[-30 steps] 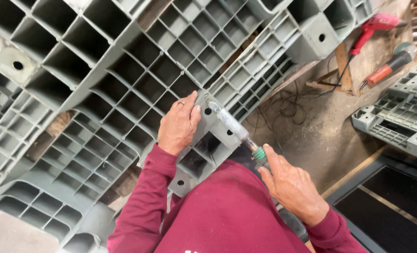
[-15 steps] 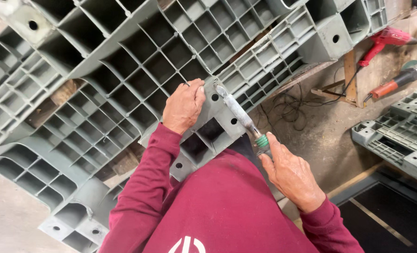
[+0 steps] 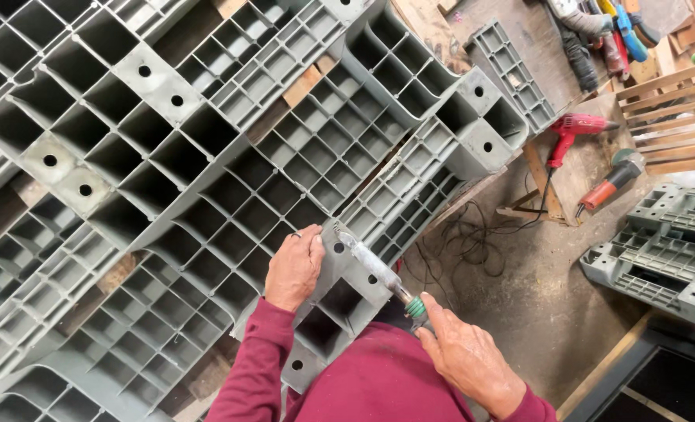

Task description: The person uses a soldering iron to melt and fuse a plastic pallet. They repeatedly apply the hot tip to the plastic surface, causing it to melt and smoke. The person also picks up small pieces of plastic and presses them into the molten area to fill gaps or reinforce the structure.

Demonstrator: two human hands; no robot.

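Observation:
A large grey plastic pallet (image 3: 230, 156) lies upside down in front of me, its ribbed grid and foot blocks facing up. My left hand (image 3: 294, 268) rests flat on the near foot block (image 3: 347, 297), fingers along its edge. My right hand (image 3: 465, 355) grips a tool with a green collar and a long metal shaft (image 3: 371, 263). The shaft lies across the top of that block, and its tip touches the block's far corner beside my left fingers. Both arms wear dark red sleeves.
A red power drill (image 3: 574, 129) and a red angle grinder (image 3: 609, 181) lie on a wooden bench at the right, black cables (image 3: 465, 242) trailing on the concrete floor. Another grey pallet (image 3: 660, 250) sits at far right. Wooden slats (image 3: 676, 117) lean behind.
The view has tilted and shifted so more of the pallet and bench show. My hands stay on the foot block; the tool's shaft still lies across it, tip near my left fingers.

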